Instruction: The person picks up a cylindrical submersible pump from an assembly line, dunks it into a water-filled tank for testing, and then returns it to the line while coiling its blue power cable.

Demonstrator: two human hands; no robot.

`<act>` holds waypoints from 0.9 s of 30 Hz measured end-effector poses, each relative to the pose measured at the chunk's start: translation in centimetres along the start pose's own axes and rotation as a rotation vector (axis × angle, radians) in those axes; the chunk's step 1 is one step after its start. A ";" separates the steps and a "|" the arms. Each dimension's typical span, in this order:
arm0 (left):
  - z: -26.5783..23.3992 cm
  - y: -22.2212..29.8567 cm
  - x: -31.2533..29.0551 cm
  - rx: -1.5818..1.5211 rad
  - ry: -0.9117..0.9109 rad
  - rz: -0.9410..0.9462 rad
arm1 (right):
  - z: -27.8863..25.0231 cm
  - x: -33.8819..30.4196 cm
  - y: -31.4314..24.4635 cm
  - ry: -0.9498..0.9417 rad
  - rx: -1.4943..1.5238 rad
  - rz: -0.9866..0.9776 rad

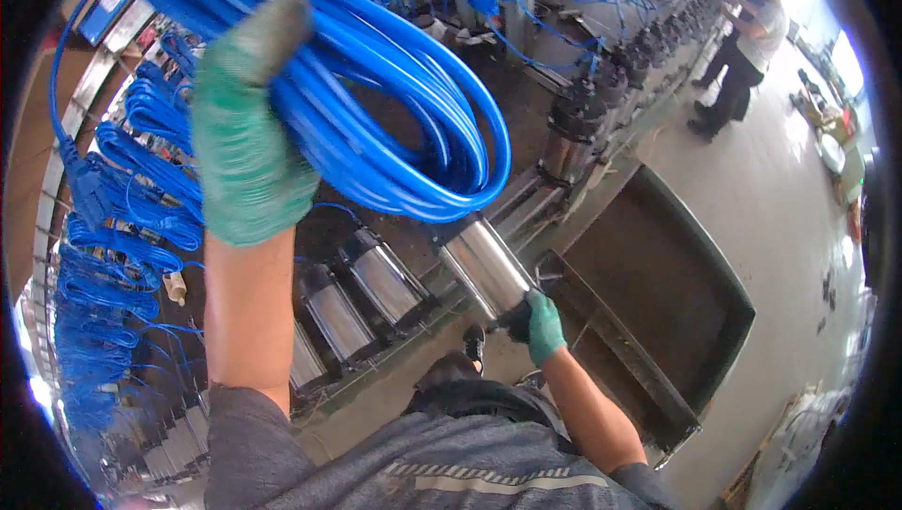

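Observation:
Raised at the upper left, my left hand (246, 134) in a green-coated glove is closed around a thick coil of blue cable (413, 69). One loose strand of the coil hangs down at the left to a blue plug (89, 193). Lower and to the right, my right hand (545, 327), also in a green glove, grips the dark near end of a shiny metal cylinder (486, 269). The cylinder is held tilted below the coil, beside the bench edge. Its far end lies close under the coil, partly hidden.
Similar metal cylinders (385, 283) lie in a row on the bench, with many bundled blue cables (113, 275) behind them. A dark cart (658, 285) stands on the floor at my right. Farther off, another person (752, 36) stands by a line of upright cylinders (575, 130).

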State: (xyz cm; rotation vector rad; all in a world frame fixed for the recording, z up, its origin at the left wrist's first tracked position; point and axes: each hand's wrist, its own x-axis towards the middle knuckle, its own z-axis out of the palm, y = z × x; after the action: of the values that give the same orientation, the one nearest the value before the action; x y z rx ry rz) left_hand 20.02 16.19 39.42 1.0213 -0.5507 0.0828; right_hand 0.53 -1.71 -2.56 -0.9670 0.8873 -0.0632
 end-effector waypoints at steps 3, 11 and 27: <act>-4.0 -2.3 0.7 0.169 -0.021 0.090 | 6.0 3.7 0.9 -0.047 0.015 0.023; -14.7 -7.6 -2.4 0.514 -0.074 -0.144 | 9.4 7.0 2.8 0.054 -0.271 0.090; -19.5 -12.5 6.0 0.546 -0.141 0.048 | 8.0 8.9 0.8 -0.169 -0.198 0.222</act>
State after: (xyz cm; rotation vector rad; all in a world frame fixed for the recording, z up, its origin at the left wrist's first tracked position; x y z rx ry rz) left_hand 36.85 24.51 24.66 1.5532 -0.7012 0.2128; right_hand 11.58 0.57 -6.68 -1.0346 0.8495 0.2968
